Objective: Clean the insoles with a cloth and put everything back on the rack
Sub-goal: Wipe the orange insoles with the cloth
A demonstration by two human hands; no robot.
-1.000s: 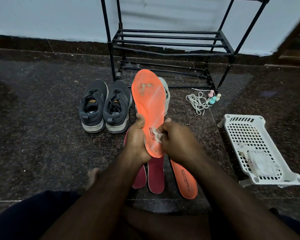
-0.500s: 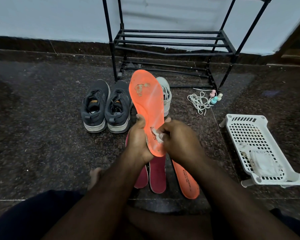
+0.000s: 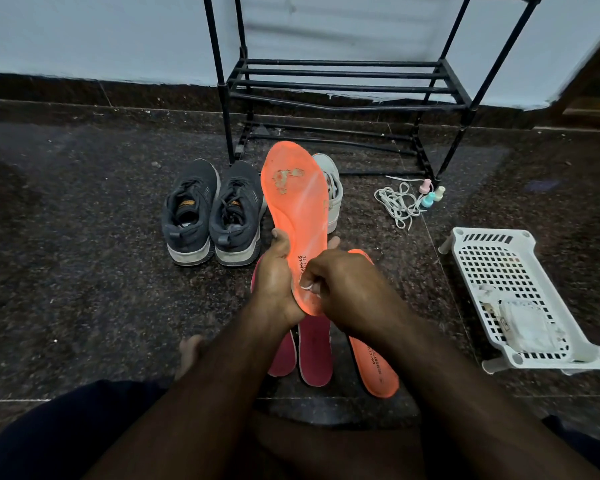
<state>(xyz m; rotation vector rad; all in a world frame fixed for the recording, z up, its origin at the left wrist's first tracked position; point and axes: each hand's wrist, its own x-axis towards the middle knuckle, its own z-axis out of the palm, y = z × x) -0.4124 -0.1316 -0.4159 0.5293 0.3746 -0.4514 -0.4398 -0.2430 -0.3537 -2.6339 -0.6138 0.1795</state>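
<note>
Fingers (image 3: 309, 277) of right hand (image 3: 343, 289) pinching cloth (image 3: 307, 288), wiping orange insole (image 3: 297, 216) heel; left hand (image 3: 274, 282) gripping it. Should work twd far, worn toe w/ firm strokes.

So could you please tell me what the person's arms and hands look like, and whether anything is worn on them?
Both forearms are bare from the bottom of the frame up to the hands: no sleeves, gloves, watch, rings or bands show on the left hand or the right hand. Dark navy clothing covers the legs at the bottom corners of the picture.

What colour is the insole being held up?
Bright orange, with worn pale patches near the toe; the insole shows clearly in the head view.
</note>
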